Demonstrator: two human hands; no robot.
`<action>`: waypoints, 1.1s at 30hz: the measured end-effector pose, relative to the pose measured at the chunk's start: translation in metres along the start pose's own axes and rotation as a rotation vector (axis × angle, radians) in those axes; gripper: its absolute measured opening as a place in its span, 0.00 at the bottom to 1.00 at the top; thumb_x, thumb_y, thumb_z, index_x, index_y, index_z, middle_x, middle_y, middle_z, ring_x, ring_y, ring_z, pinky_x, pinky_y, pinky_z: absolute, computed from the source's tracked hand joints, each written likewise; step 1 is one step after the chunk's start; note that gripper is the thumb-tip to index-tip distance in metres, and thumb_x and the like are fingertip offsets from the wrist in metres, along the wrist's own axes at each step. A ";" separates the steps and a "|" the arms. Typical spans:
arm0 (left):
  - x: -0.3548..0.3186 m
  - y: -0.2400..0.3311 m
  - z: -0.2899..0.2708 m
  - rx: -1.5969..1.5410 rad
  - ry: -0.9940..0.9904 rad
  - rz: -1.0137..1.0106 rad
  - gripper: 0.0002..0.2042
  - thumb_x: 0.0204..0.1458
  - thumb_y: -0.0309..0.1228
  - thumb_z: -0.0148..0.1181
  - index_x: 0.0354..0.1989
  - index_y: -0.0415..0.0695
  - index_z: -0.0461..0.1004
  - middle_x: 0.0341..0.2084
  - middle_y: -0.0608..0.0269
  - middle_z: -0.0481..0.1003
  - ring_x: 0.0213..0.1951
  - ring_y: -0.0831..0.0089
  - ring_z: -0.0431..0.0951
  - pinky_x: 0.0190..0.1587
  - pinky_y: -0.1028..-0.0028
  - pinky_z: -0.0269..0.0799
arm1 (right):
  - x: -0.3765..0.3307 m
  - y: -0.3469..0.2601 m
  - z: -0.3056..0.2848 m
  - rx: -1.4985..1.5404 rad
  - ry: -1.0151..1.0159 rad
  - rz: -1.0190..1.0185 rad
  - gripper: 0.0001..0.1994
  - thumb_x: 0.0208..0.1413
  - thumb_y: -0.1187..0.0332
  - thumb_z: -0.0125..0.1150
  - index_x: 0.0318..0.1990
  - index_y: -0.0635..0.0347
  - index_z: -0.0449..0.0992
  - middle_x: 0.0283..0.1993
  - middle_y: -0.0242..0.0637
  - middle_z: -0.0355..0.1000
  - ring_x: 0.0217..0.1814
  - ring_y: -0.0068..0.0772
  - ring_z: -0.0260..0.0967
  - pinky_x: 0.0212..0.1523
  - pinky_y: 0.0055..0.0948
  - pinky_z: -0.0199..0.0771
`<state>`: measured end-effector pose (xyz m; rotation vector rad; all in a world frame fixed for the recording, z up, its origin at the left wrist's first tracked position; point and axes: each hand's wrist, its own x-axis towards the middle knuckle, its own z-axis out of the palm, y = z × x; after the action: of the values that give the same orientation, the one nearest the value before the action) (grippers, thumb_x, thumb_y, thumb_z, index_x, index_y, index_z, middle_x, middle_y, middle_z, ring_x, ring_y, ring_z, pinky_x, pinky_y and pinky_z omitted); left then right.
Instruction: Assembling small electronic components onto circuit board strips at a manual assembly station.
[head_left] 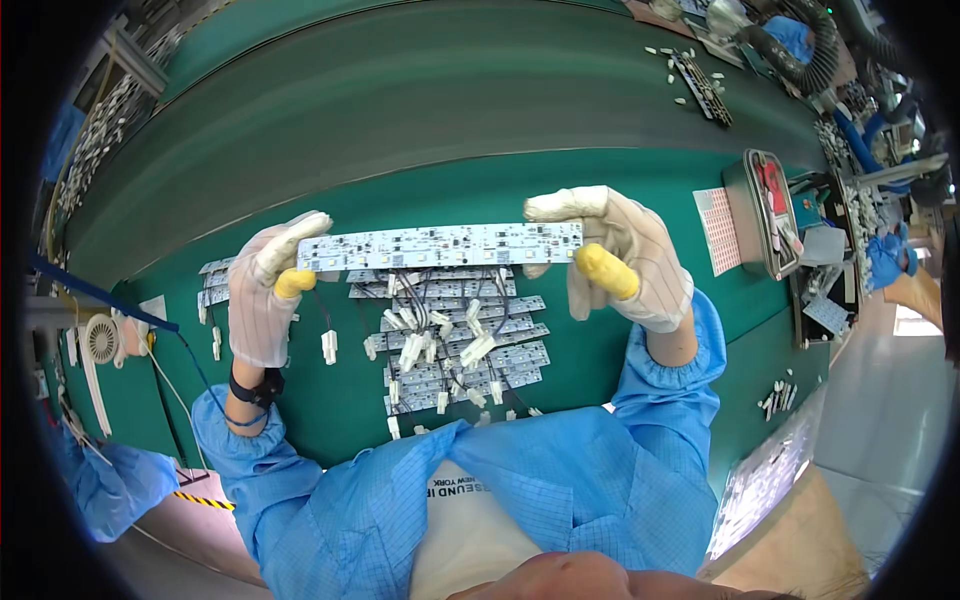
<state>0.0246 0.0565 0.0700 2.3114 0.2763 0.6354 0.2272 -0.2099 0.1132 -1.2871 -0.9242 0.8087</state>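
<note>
Both my hands wear white striped gloves with yellow covers on the thumbs. Between them I hold up a long white circuit board (440, 247), dotted with small dark parts. My left hand (270, 285) pinches its left end, and my right hand (620, 260) grips its right end. A dark wire with a white connector (329, 347) hangs below the board near my left hand. Under and nearer than the held board lie several similar circuit boards (520, 357) in rows, with white connectors and dark wires piled over them. A few more boards (213, 290) lie partly hidden beside my left hand.
A dark green conveyor belt (420, 100) runs across the far side, with boards (703, 88) on it. At right stand a metal tin (765, 215) with red-handled tools and a dotted sheet (716, 232). A small white fan (102, 340) is at left. Other workers' blue sleeves (120, 485) show at the edges.
</note>
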 end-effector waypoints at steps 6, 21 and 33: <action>-0.003 0.002 0.000 -0.043 0.058 0.027 0.27 0.47 0.53 0.55 0.46 0.42 0.76 0.38 0.56 0.77 0.38 0.64 0.77 0.40 0.71 0.72 | 0.002 0.004 0.000 -0.064 0.092 0.000 0.22 0.57 0.63 0.57 0.54 0.69 0.66 0.34 0.41 0.74 0.16 0.16 0.65 0.14 0.10 0.56; 0.001 0.009 -0.006 0.120 0.045 0.168 0.20 0.43 0.40 0.64 0.44 0.43 0.77 0.35 0.58 0.77 0.37 0.64 0.77 0.38 0.72 0.73 | 0.002 0.007 0.004 -0.208 0.148 0.083 0.23 0.58 0.60 0.56 0.52 0.71 0.66 0.32 0.39 0.72 0.14 0.13 0.58 0.14 0.11 0.53; -0.003 0.018 -0.007 0.055 0.026 0.149 0.31 0.45 0.59 0.52 0.43 0.42 0.77 0.36 0.55 0.77 0.44 0.60 0.78 0.41 0.69 0.74 | 0.010 0.012 -0.003 -0.196 0.149 0.112 0.22 0.58 0.59 0.55 0.53 0.69 0.66 0.30 0.37 0.71 0.16 0.13 0.60 0.15 0.10 0.54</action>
<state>0.0184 0.0464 0.0854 2.3942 0.1354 0.7406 0.2344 -0.2009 0.1018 -1.5601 -0.8332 0.7102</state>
